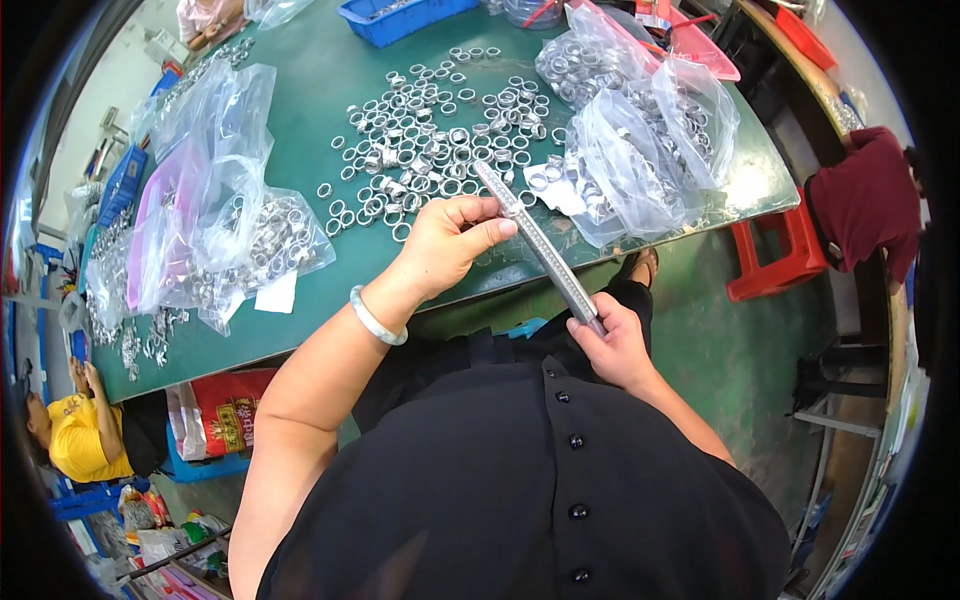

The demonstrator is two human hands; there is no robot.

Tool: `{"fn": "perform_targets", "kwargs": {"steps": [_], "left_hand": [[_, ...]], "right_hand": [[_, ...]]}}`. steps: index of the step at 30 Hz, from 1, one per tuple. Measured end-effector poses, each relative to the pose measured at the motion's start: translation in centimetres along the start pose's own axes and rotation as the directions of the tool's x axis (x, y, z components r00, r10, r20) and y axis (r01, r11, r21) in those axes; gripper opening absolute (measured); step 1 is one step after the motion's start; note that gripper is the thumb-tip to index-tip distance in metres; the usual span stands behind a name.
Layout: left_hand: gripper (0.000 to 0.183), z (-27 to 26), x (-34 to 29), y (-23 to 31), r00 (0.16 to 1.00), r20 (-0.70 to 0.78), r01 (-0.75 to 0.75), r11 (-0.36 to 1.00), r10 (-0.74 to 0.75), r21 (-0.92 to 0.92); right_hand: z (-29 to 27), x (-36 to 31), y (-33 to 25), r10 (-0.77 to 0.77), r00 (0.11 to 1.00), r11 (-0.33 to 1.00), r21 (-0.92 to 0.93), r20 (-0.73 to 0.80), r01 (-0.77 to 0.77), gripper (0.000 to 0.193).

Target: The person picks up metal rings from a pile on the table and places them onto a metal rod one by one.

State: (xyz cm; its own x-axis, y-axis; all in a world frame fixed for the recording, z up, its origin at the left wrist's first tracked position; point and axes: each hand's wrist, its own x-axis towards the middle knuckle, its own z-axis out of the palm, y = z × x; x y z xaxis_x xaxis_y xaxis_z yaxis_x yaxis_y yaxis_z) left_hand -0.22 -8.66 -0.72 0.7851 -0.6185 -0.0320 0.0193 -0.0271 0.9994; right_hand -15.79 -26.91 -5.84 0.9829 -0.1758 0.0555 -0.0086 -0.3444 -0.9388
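A long, tapered grey ring mandrel [545, 250] with scale marks along its length slants over the table's near edge. My right hand [617, 343] is closed around its lower, thicker end. My left hand [455, 240] pinches at its upper part, thumb and forefinger together on what looks like a metal ring [513, 209] around the mandrel; the fingers partly hide it. Just beyond the mandrel's tip, many loose silver rings [405, 157] lie spread and heaped on the green table [310, 110].
Clear plastic bags of rings [640, 150] rest at the right, more bags [235, 230] at the left. A blue tray [400, 20] stands at the far edge. A red stool [765, 255] is right of the table. A person in yellow [85, 440] sits left; another in maroon [865, 200] is right.
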Motion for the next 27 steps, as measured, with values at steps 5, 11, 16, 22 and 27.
{"fn": "perform_targets", "kwargs": {"steps": [5,11,16,22,27], "left_hand": [[0.022,0.3,-0.1,0.4,1.000,0.010,0.003,0.996,-0.003,-0.087],[0.019,0.3,0.1,0.4,0.992,0.013,0.125,0.957,-0.125,-0.261],[0.018,0.8,0.3,0.0,0.995,-0.062,0.054,0.943,-0.078,-0.328],[0.016,1.1,0.9,0.0,0.996,-0.086,0.010,0.946,-0.040,-0.323],[0.016,1.2,1.2,-0.2,0.998,-0.066,-0.022,0.921,-0.004,-0.389]], "right_hand": [[-0.1,0.0,0.2,-0.010,1.000,1.000,0.001,0.004,0.010,0.014],[-0.1,-0.1,0.0,-0.031,0.999,0.999,-0.023,0.032,0.031,0.012],[-0.2,0.2,-0.2,-0.043,0.998,0.999,-0.017,0.046,0.043,0.012],[-0.6,0.4,-0.4,-0.059,0.998,0.998,-0.020,0.036,0.060,0.011],[-1.2,0.7,-0.5,-0.011,0.995,0.998,0.066,0.099,0.005,0.011]]}}
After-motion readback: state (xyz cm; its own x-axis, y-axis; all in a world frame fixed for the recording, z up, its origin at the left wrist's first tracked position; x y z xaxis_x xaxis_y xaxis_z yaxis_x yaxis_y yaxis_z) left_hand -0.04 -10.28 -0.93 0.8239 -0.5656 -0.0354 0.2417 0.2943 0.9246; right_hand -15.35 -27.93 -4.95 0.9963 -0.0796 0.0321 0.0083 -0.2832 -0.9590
